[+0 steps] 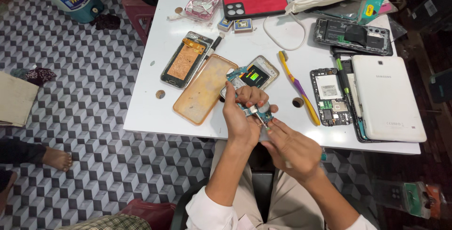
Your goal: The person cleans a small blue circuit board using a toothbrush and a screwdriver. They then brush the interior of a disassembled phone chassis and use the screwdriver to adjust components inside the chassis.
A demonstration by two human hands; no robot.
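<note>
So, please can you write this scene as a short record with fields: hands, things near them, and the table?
left hand: holds a small circuit board over the table edge
right hand: holds a green-handled tool, tip at the board
near: orange phone case, opened phone, yellow and purple toothbrush
surface: white table

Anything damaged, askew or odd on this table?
Yes: several phones lie opened, insides bare, such as the backless phone. A toothbrush lies among them. The left hand holds a bare circuit board.
</note>
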